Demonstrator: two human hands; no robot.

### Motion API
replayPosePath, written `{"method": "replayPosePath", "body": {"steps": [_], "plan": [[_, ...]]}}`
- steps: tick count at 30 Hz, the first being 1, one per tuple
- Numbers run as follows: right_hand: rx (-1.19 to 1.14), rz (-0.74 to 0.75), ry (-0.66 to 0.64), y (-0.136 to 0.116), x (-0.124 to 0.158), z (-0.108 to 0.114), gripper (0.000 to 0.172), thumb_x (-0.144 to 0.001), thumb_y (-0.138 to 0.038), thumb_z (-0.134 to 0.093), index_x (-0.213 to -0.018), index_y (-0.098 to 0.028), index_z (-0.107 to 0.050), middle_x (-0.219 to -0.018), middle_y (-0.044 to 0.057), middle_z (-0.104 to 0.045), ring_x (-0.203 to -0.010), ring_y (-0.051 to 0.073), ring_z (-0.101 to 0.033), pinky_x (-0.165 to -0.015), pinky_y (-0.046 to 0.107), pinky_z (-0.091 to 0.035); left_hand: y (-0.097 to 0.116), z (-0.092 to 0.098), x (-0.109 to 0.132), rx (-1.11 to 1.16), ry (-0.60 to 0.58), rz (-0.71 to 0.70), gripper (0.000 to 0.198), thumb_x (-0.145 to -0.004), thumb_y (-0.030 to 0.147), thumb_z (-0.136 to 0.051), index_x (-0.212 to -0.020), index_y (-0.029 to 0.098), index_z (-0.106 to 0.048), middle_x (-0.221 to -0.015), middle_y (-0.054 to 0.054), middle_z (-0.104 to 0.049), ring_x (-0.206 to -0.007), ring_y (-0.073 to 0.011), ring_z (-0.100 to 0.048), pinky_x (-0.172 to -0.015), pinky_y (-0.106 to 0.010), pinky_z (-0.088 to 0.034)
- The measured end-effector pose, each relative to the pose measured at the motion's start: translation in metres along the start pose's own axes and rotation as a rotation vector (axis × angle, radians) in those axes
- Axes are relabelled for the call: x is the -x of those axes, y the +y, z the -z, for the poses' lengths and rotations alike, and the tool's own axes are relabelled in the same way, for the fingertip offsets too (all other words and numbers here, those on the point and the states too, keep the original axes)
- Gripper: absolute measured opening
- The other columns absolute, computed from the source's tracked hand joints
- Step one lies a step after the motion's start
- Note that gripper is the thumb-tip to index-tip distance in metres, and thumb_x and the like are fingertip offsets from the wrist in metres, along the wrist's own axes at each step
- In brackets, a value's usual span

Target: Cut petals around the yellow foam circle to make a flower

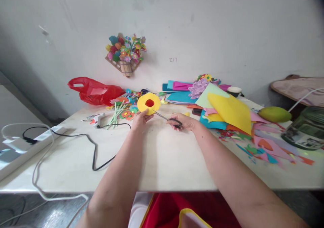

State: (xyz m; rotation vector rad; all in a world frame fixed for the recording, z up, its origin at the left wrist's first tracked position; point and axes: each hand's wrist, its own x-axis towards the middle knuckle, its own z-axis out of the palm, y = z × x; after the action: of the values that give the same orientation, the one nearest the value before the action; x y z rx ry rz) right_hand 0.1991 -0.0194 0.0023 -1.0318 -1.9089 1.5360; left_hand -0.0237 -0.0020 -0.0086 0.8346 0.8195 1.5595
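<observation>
My left hand (142, 119) pinches the lower edge of a yellow flower cutout (141, 103) with a scalloped rim and a red centre, held up above the table. In my right hand (186, 121) is a pair of scissors (162, 116), its dark handles around my fingers. The blades point left and reach the lower right edge of the flower; whether they touch it I cannot tell. Behind and left of the flower lie several small colourful flowers (128, 114) and a bunch of pale green sticks (117, 111).
On the left are a glue gun (98, 120), its black cord (95, 153), a power strip (48, 133) and a red plastic bag (95, 91). Coloured sheets (230, 108), scraps (265, 147), a green-yellow fruit (274, 114) and a glass jar (306, 128) lie to the right.
</observation>
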Motion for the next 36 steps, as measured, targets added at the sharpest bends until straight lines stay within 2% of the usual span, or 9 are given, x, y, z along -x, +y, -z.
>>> {"method": "replayPosePath", "body": {"steps": [12, 23, 36], "plan": [[0.014, 0.035, 0.036, 0.003, -0.006, -0.004, 0.026, -0.077, -0.038, -0.062, -0.073, -0.013, -0.060, -0.050, -0.002, -0.055, -0.036, 0.004, -0.042, -0.034, 0.017, -0.029, 0.000, 0.001, -0.001, 0.038, 0.015, -0.013, 0.027, -0.071, 0.012, -0.062, -0.098, 0.010, -0.063, -0.076, -0.008, -0.071, -0.068, -0.0175, -0.068, -0.068, -0.029, -0.056], [-0.002, 0.033, 0.075, -0.002, -0.004, -0.008, 0.022, -0.075, -0.034, -0.063, -0.077, -0.011, -0.062, -0.047, -0.004, -0.052, -0.035, 0.003, -0.038, -0.034, 0.016, -0.029, 0.000, 0.001, -0.002, 0.060, 0.025, -0.014, 0.021, -0.072, 0.011, -0.061, -0.093, 0.010, -0.064, -0.076, -0.008, -0.071, -0.069, -0.0171, -0.068, -0.070, -0.029, -0.056], [-0.028, 0.014, 0.099, -0.003, -0.007, -0.010, 0.018, -0.073, -0.030, -0.063, -0.071, -0.012, -0.061, -0.044, -0.005, -0.048, -0.034, 0.004, -0.036, -0.033, 0.016, -0.028, -0.002, 0.001, -0.002, 0.064, 0.015, -0.028, 0.026, -0.072, 0.011, -0.061, -0.098, 0.011, -0.064, -0.079, -0.008, -0.071, -0.070, -0.0173, -0.069, -0.073, -0.030, -0.056]]}}
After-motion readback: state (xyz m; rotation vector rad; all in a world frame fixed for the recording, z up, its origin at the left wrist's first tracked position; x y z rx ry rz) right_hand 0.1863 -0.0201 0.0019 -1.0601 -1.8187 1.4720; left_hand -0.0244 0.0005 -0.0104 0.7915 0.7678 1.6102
